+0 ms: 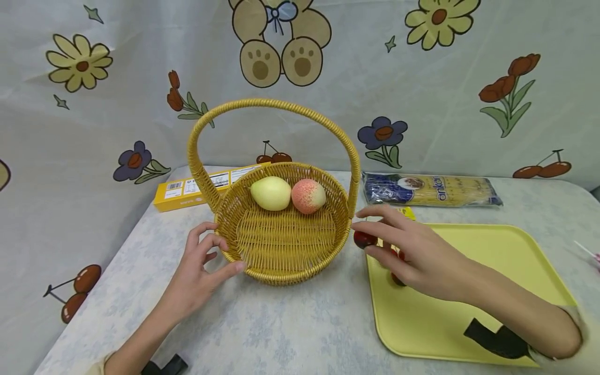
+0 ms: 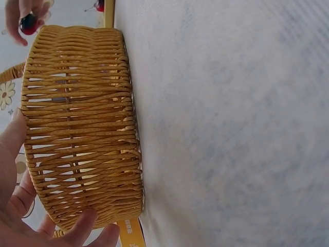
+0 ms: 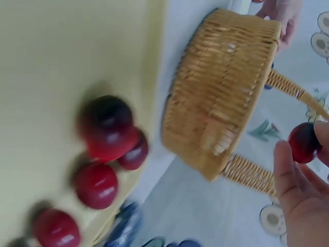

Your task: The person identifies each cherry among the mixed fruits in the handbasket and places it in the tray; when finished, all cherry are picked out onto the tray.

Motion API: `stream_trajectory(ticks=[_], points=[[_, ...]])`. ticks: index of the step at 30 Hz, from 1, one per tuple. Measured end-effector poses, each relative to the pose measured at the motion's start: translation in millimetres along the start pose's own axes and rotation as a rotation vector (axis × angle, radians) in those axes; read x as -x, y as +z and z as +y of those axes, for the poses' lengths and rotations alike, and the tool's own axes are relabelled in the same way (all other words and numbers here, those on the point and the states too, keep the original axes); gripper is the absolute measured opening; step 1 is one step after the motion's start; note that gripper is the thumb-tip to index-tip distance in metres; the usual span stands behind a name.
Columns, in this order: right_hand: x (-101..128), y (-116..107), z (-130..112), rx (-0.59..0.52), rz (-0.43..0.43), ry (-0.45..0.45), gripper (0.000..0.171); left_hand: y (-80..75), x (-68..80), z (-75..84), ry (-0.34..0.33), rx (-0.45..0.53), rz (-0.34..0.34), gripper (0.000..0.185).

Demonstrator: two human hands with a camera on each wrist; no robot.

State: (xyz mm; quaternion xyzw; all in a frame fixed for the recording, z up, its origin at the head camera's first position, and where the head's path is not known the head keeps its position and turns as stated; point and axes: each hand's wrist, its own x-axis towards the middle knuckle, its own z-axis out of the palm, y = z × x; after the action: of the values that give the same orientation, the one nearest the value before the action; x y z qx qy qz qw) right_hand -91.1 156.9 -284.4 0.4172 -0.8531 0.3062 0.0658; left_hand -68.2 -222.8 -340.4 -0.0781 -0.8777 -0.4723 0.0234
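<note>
Head view: round wicker basket, glossy, perhaps plastic, cherry

A basket stands mid-table with two fruits at its far side. A tray lies to its right, cherries in its near-left corner. A box lies behind the basket to the left, a noodle packet far right.

Both hands, the left hand and the right hand, are bare. Each forearm wears a black strap near the bottom of the frame, beside a pale sleeve edge.
</note>
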Motion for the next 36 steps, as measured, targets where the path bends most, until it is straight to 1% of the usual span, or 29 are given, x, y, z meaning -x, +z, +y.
stream_trajectory(ticks=[3,4,7,10,16,18,23,26,31,34,36], points=[[17.5,-4.4,4.7,0.073,0.083,0.029,0.048,0.1,0.5,0.5,-0.001,0.004,0.000,0.034],[23.1,-5.8,6.3,0.093,0.099,0.045,0.049,0.3,0.5,0.4,0.000,0.004,0.001,0.034],[39.2,-10.2,11.3,0.125,0.113,0.099,0.051,0.8,0.8,-0.1,0.004,0.001,0.005,0.034],[55.2,-15.1,17.0,0.139,0.101,0.153,0.050,1.7,0.9,-0.4,0.010,0.003,0.004,0.034],[82.6,-21.4,29.6,0.194,0.020,0.257,0.043,1.9,0.8,0.5,0.002,0.001,-0.003,0.034],[89.5,-21.1,34.3,0.218,-0.004,0.258,0.043,1.6,0.8,-0.3,0.001,-0.010,-0.001,0.034],[103.0,-17.1,45.3,0.294,-0.032,0.222,0.046,1.4,1.2,-2.6,0.009,-0.030,0.004,0.035],[109.0,-14.8,50.6,0.332,-0.062,0.245,0.044,1.5,1.4,-2.7,0.014,-0.029,0.005,0.035],[114.3,-13.8,58.4,0.353,-0.161,0.344,0.039,1.7,1.1,-2.0,0.013,-0.024,0.004,0.035],[115.6,-13.5,61.9,0.354,-0.215,0.396,0.039,1.5,1.1,-2.5,0.010,-0.022,0.003,0.035],[116.9,-12.7,63.8,0.346,-0.231,0.419,0.040,1.2,1.0,-2.6,0.007,-0.021,0.002,0.035]])
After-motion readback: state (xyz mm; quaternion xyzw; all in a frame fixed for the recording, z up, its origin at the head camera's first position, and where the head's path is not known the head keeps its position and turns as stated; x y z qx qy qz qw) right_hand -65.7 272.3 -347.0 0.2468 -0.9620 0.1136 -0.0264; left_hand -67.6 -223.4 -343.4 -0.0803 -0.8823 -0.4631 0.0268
